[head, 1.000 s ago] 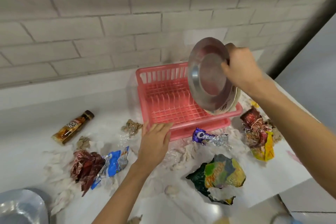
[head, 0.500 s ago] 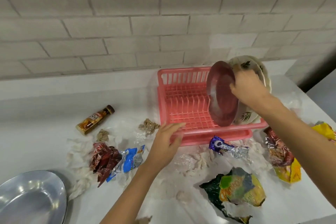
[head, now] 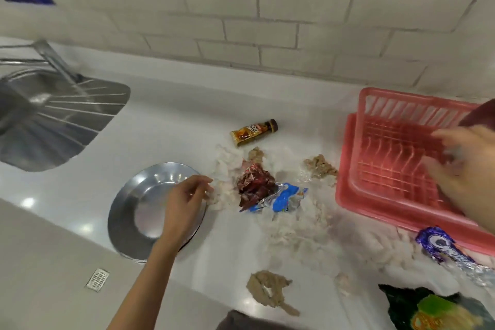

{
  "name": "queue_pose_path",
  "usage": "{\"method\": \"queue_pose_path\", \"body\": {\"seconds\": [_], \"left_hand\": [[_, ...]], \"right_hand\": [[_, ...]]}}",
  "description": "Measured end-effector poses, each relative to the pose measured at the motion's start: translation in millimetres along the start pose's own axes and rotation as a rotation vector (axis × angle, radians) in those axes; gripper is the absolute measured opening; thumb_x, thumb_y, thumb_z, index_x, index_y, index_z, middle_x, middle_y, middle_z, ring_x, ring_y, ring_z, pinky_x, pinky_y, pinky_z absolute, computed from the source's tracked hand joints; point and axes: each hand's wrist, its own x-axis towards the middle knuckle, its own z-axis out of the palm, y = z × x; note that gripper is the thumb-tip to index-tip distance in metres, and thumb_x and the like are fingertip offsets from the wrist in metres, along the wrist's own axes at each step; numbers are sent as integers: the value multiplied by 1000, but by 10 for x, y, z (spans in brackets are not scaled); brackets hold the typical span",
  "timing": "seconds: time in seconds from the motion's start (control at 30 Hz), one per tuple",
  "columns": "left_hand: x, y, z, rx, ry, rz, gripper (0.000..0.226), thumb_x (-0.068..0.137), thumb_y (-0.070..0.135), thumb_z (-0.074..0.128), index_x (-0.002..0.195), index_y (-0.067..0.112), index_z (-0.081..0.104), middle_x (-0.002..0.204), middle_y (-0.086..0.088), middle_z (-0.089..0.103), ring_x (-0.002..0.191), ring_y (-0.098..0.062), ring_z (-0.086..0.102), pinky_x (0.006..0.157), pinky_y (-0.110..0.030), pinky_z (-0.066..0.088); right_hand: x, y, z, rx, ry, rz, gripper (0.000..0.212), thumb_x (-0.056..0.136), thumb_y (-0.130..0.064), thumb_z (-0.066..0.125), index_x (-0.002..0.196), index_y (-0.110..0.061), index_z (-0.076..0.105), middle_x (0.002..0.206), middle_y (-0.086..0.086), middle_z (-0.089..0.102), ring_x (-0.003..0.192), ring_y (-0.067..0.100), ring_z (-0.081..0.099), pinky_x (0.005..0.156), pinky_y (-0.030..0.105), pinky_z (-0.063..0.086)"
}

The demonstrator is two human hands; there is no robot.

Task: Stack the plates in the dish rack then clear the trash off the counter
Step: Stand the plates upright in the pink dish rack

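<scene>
A steel plate [head: 134,211] lies flat on the white counter at the left. My left hand [head: 184,201] hovers over its right rim, fingers apart and holding nothing. The pink dish rack [head: 375,195] stands at the right. My right hand [head: 466,169] is above the rack, blurred, fingers spread and empty. A dark red plate edge [head: 479,115] shows at the rack's far right, mostly cut off by the frame. Trash lies between: a red wrapper [head: 254,185], a blue wrapper [head: 286,197], a purple wrapper [head: 439,246], a green bag [head: 434,311] and crumpled tissues [head: 270,289].
A small brown bottle [head: 254,132] lies on its side behind the trash. A steel sink [head: 48,120] with a tap sits at the far left. A brick wall backs the counter. The counter's front edge runs along the lower left.
My view has swung left. My right hand has let go of the plates, which stay in the rack. My left hand has left the rack's front edge and moved over the steel plate.
</scene>
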Motion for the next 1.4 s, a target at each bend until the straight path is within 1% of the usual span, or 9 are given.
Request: {"method": "queue_pose_path", "body": {"seconds": [0.17, 0.33, 0.57, 0.7, 0.93, 1.1, 1.23, 1.33, 1.4], "left_hand": [[-331, -439, -301, 324, -33, -4, 20, 82, 47, 58, 95, 35, 68, 95, 23, 67, 90, -2, 61, 78, -31, 52], [-583, -683, -308, 611, -120, -9, 43, 82, 40, 68, 123, 28, 63, 123, 15, 63, 115, -13, 57, 85, -28, 50], [-770, -469, -320, 483, 113, 156, 21, 90, 30, 66, 111, 31, 70, 104, 15, 73, 94, -10, 66, 73, -23, 53], [-760, -312, -274, 447, 175, 337, 34, 82, 8, 57, 108, 25, 71, 92, 11, 76, 76, -12, 70, 59, -29, 57], [-838, -49, 63, 329, 173, 630, 30, 87, 8, 55, 109, 12, 75, 111, 5, 72, 100, -5, 68, 86, -15, 53], [-758, 276, 398, 207, 52, 714, 32, 87, 5, 58, 114, 14, 72, 119, 7, 68, 105, -6, 66, 91, -17, 51], [-592, 537, 610, 187, -100, 744, 53, 79, -4, 69, 125, 23, 65, 130, 14, 62, 116, -3, 58, 94, -23, 51], [-507, 751, 853, 104, -110, 841, 38, 83, 0, 71, 117, 16, 69, 126, 8, 64, 116, -12, 58, 99, -24, 46], [-490, 868, 1050, 19, -122, 896, 29, 85, 0, 69, 110, 15, 72, 117, 8, 67, 111, -11, 59, 97, -24, 45]], "right_hand": [[-150, -862, 390, 106, -361, -188, 21, 87, -32, 61, 107, -28, 64, 95, -6, 68, 82, 24, 65, 65, 33, 51], [-266, -1360, 794, 126, -502, -408, 13, 93, -33, 46, 97, -29, 57, 88, -10, 61, 80, 17, 61, 60, 31, 45], [-287, -1822, 1070, 238, -593, -493, 20, 95, -38, 45, 100, -23, 58, 85, -7, 59, 79, 17, 58, 65, 32, 46], [-257, -1979, 1240, 491, -648, -391, 37, 98, -49, 38, 95, -23, 64, 70, -5, 64, 69, 14, 62, 67, 39, 53], [-131, -2075, 1226, 1150, -922, 161, 39, 98, -52, 43, 109, -18, 59, 73, 8, 73, 58, 26, 70, 49, 34, 54], [61, -1865, 982, 1186, -720, 251, 10, 89, -4, 50, 91, -8, 59, 74, 19, 67, 44, 29, 63, 41, 33, 51], [213, -1450, 720, 1065, -381, 205, 11, 79, 1, 49, 79, -6, 58, 62, 12, 59, 48, 22, 55, 41, 32, 42], [340, -997, 339, 917, -135, 162, 17, 79, 0, 50, 80, -15, 59, 73, -3, 61, 63, 11, 54, 55, 23, 42], [392, -633, 75, 805, -29, 197, 17, 79, -3, 50, 87, -13, 61, 81, -3, 63, 75, 15, 57, 64, 28, 45]]}}
